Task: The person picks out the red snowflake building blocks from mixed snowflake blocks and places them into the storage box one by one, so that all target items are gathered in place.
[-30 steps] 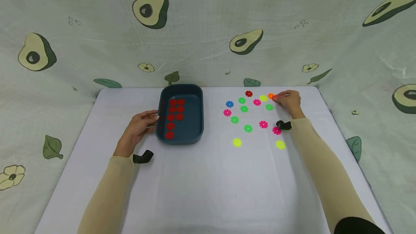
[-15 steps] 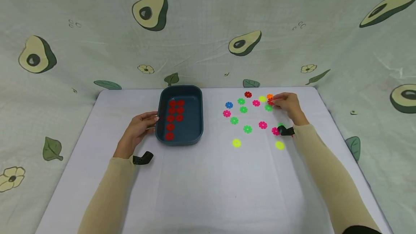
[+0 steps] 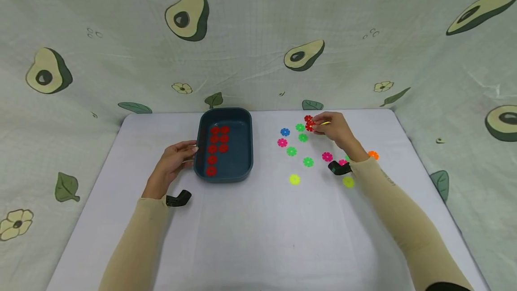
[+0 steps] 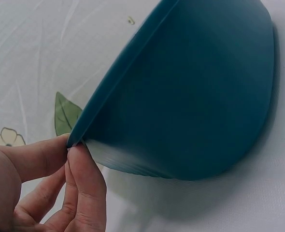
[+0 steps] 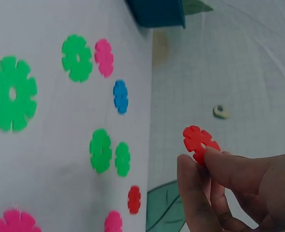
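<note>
A dark teal rectangular tub (image 3: 241, 165) stands left of the table's middle. Its left rim is pinched between the thumb and fingers of my left hand (image 3: 173, 160), close up in the left wrist view. Inside, red notched snowflake discs (image 3: 212, 149) lie in two columns on the left side. My right hand (image 3: 336, 130) pinches a red snowflake disc (image 5: 198, 141) by its edge, above the table. Another red disc (image 5: 134, 199) lies on the table close to it, at the far edge of the scattered discs.
Green (image 3: 308, 162), pink (image 3: 282, 142), blue (image 3: 285, 132), yellow (image 3: 295, 179) and orange (image 3: 373, 155) discs lie scattered on the right of the white table (image 3: 250, 237). A patterned cloth (image 3: 250, 35) hangs behind. Some discs are partly covered by the right arm.
My right hand has moved left across the scattered discs with the red disc, from beside the orange one to near the red one on the table. The left hand stays on the tub.
</note>
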Tool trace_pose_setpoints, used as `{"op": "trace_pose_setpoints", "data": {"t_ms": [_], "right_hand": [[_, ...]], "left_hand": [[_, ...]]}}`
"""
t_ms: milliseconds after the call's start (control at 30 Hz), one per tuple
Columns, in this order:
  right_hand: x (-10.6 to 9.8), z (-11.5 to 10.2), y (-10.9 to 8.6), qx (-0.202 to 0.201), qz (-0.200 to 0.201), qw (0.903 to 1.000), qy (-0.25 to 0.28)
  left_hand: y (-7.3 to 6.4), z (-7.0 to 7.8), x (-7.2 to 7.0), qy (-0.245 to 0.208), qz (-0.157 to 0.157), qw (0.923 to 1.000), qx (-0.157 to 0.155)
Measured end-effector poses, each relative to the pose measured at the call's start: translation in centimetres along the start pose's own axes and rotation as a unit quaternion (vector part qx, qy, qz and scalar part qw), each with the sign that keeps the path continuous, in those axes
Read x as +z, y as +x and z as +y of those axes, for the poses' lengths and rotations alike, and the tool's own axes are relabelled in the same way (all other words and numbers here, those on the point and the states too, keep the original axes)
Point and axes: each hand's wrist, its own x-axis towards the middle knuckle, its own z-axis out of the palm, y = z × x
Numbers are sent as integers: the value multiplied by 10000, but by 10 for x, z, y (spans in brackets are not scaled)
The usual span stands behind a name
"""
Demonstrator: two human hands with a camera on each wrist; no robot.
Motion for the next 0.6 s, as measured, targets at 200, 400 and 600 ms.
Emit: {"op": "trace_pose_setpoints", "data": {"t_ms": [200,400,600], "right_hand": [[26,-26,-5,-219,-410,9989,-19],[52,-47,-11,-443,-875,9948,289],[79,-66,-14,-673,-1010,9926,88]], "left_hand": [[-1,0,0,3,1,10000,28],[-1,1,0,29,29,10000,11],[1,0,0,5,47,10000,-3]]}}
